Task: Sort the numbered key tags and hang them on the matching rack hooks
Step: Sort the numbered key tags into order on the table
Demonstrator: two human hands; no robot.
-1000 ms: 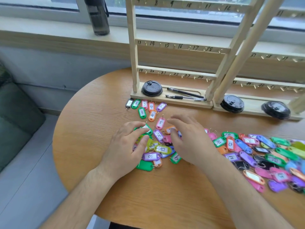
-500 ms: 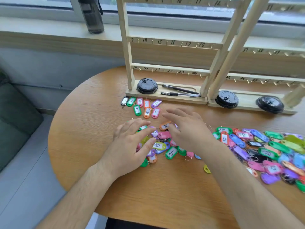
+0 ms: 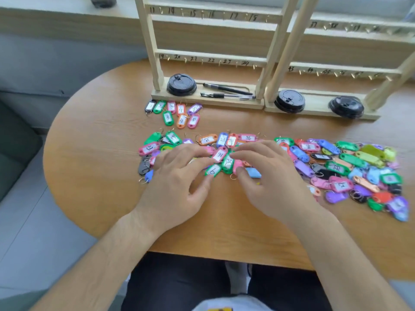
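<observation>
Several coloured numbered key tags lie scattered across the round wooden table. A small sorted group of tags sits in front of the left wooden rack, whose numbered hooks carry nothing. My left hand and my right hand lie flat over the middle pile, fingers spread and touching tags. Between the fingertips lie a green tag and a pink tag. A bigger heap of tags spreads to the right.
A second wooden rack stands at the right. Black cup lids and two pens rest on the rack bases. A grey sofa is at the far left, a windowsill behind the racks.
Both hands have slid towards me and spread the middle pile wider. The camera has tilted down, so the racks sit higher in view.
</observation>
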